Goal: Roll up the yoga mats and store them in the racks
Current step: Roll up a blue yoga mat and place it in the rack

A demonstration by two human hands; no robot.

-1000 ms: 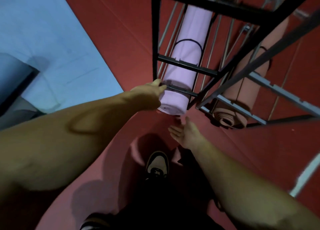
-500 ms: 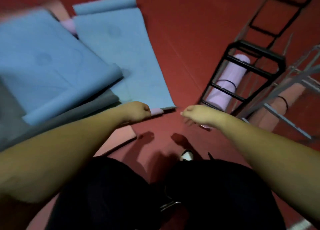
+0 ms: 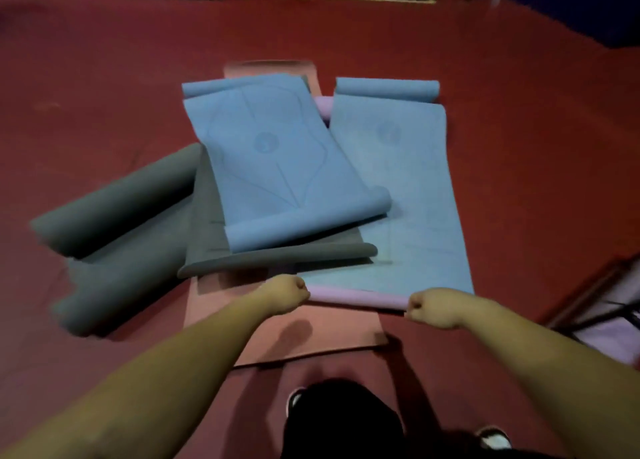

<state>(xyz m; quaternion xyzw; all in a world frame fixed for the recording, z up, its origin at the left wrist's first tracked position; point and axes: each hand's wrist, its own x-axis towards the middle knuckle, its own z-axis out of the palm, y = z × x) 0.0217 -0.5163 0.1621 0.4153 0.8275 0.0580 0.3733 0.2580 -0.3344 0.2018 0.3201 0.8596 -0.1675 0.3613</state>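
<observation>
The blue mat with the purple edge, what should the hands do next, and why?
Probably roll the purple edge forward over the blue mat. The left hand and right hand grip its two ends, only a thin roll has formed, and most of the mat lies flat.

Dim room, red floor [image 3: 519, 147], dark blue wall padding [image 3: 571, 5] at the far edge

Arms: both forearms bare, no sleeve in sight
Left hand [image 3: 289, 294]: bare, no glove, ring or watch visible
Right hand [image 3: 429, 308]: bare, likewise unadorned
Trousers [image 3: 343, 420]: black, below and between the hands
Shoes [image 3: 493, 438]: dark with white edges, partly hidden by the trousers
</observation>
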